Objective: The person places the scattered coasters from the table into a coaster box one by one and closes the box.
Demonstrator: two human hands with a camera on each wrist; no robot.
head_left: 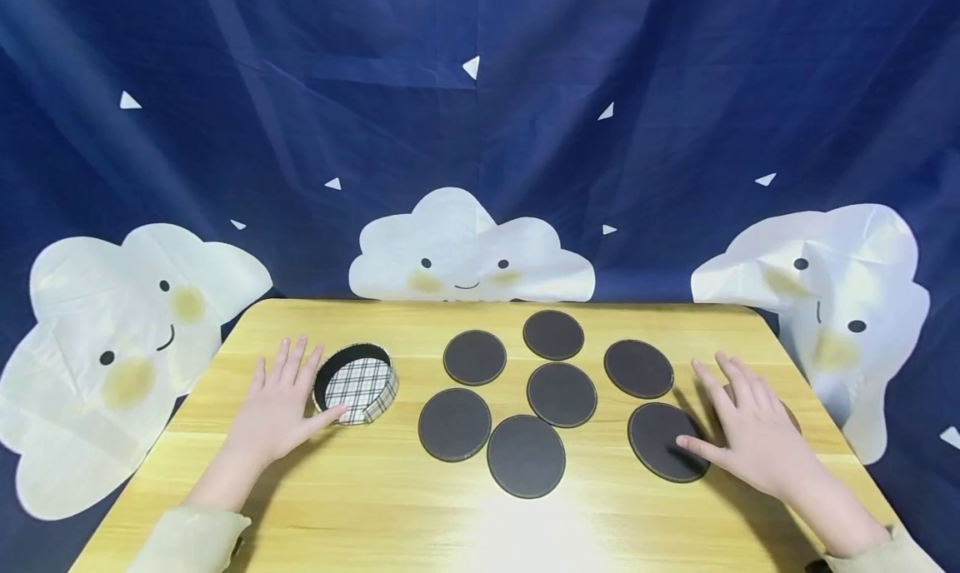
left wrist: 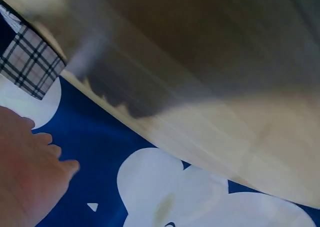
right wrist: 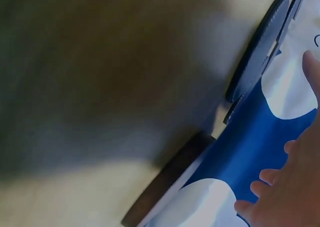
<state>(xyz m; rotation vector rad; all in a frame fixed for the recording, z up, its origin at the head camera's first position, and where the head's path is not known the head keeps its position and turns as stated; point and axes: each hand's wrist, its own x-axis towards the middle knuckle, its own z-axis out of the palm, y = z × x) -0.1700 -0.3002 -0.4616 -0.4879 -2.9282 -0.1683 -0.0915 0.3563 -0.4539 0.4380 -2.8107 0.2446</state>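
My left hand (head_left: 276, 413) is spread out at the left of the table, its thumb overlapping the near rim of a round, shallow plaid holder (head_left: 380, 400) with a black inner wall. In the left wrist view the holder's plaid side (left wrist: 34, 62) shows beyond the fingers. On the right, my right hand (head_left: 756, 435) hovers with fingers spread, thumb over a black round coaster (head_left: 660, 440) with a stitched edge. Partly hidden under this hand is a brown-edged round piece (head_left: 792, 417), seen in the right wrist view as a thick dark disc (right wrist: 170, 182). Neither hand holds anything.
Several more black coasters lie flat across the middle, including one at the back (head_left: 553, 335), one at the front (head_left: 526, 456) and one at the right (head_left: 639, 368). A dark blue curtain (head_left: 420, 123) with white clouds hangs behind the wooden table (head_left: 360, 498).
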